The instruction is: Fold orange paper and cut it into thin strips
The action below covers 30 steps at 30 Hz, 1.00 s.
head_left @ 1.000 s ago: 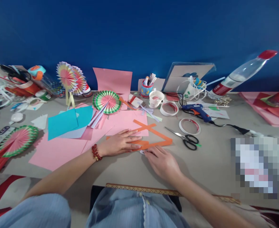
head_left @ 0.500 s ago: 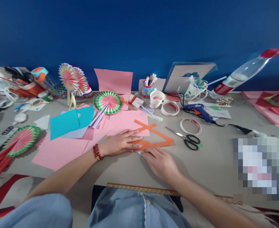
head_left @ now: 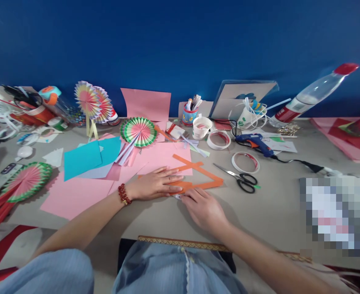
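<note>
My left hand point(head_left: 155, 184) lies flat with its fingers stretched out, pressing the near end of a bent orange paper strip point(head_left: 203, 174) onto the grey table point(head_left: 274, 208). A red bead bracelet circles that wrist. My right hand point(head_left: 202, 209) rests just right of it, fingertips pinched at a small white bit by the strip's near edge; what it holds is too small to name. Pink paper sheets point(head_left: 75, 195) lie under and left of my left hand.
Black-handled scissors point(head_left: 239, 178), two tape rolls point(head_left: 245, 162), a blue glue gun point(head_left: 255, 143) with its cord and a paper cup point(head_left: 202, 127) lie beyond my hands. Folded paper fans point(head_left: 138, 131), blue paper point(head_left: 88, 157) and clutter fill the left. A tilted bottle point(head_left: 313, 94) stands far right.
My right hand has crept slightly left along the strip's near edge. My left hand stays flat in place. The view has shifted a little.
</note>
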Tool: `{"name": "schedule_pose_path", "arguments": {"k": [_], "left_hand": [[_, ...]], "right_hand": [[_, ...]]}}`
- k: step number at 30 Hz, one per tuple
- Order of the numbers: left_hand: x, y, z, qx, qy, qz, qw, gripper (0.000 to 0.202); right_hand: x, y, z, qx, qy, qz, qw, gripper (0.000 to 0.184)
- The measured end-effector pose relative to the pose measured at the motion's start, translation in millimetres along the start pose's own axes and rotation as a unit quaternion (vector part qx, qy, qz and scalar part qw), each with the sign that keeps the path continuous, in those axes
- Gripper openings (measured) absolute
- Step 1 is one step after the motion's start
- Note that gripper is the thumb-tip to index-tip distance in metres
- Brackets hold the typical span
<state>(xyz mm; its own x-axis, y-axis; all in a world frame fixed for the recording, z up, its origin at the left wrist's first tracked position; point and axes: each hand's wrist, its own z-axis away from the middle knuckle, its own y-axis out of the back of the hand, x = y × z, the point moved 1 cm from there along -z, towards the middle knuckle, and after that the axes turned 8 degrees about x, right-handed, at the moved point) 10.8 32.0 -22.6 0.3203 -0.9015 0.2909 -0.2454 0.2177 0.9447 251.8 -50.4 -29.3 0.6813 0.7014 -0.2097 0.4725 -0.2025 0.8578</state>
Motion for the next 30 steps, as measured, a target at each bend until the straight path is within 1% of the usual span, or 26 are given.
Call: {"name": "schedule_pose_path", "arguments": {"k": [3, 8, 13, 17, 20, 25, 30], "left_hand": [[0.3, 1.7, -0.6, -0.01, -0.002, -0.003, 1.0, 0.05], [2.5, 4.6, -0.4, -0.008, 0.001, 0.007, 1.0, 0.052], [2.1, 4.3, 1.1, -0.011, 0.0, 0.018, 1.0, 0.055], [0.0, 3.5, 1.9, -0.024, 0.005, 0.022, 0.999, 0.059], [-0.2, 3.6, 1.6, -0.03, -0.002, 0.021, 0.999, 0.057], [1.2, 5.0, 1.2, -0.017, 0.002, 0.028, 0.999, 0.057], [0.3, 3.8, 1.9, -0.03, 0.0, 0.022, 0.999, 0.056]], "right_hand": [[-1.5, 0.5, -0.2, 0.005, 0.002, -0.005, 1.0, 0.02], [-3.6, -0.6, -1.2, -0.002, -0.003, -0.004, 1.0, 0.019], [-4.8, -2.8, -1.9, -0.001, -0.005, -0.005, 1.0, 0.018], [-5.8, -3.1, -2.4, -0.008, 0.003, -0.006, 1.0, 0.019], [-5.8, -3.5, -2.7, -0.008, 0.002, -0.002, 1.0, 0.019], [-5.7, -3.7, -1.6, -0.009, 0.005, -0.007, 1.0, 0.02], [-7.5, -3.9, -1.5, -0.006, 0.006, -0.008, 1.0, 0.02]]}}
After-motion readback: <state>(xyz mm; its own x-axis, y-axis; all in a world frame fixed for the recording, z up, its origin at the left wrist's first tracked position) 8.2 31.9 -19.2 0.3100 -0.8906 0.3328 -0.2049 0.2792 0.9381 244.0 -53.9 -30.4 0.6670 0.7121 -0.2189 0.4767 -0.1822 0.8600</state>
